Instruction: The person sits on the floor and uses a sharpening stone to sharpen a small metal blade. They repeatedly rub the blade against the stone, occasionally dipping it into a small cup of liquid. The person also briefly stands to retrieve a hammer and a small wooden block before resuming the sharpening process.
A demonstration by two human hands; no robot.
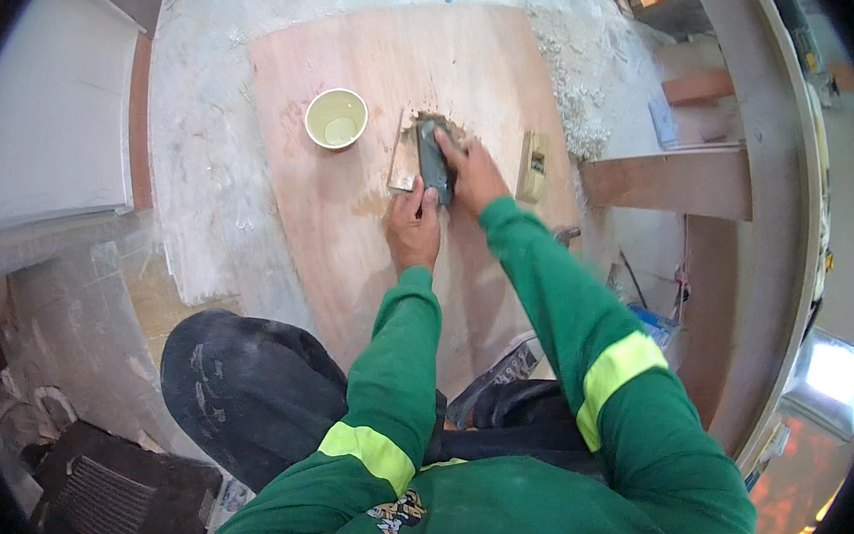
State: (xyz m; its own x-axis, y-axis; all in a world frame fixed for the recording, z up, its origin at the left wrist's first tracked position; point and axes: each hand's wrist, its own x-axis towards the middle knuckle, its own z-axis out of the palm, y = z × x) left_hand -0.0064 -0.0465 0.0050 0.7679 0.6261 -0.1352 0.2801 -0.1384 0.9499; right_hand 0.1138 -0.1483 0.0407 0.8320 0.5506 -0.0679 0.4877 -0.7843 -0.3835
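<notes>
A dark grey oblong block that looks like a sharpening stone [432,156] lies lengthwise between my hands, wet and dark. My left hand [414,226] grips its near end with thumb and fingertips. From the right, my right hand [472,171] closes around its side, a finger pressed on its top; what lies under the palm is hidden. Beside the stone on the left is a flat, light wooden piece [402,158]. Dark, muddy wet smears spread around the stone's far end on the plywood sheet [330,54].
Left of the stone stands an open paper cup [336,119] with clear liquid inside. A small wooden hand plane [533,166] rests to the right. A wooden frame [666,186] rises at the right, with white crumbly debris [580,104] nearby. My shoe [505,369] is near the sheet's front edge.
</notes>
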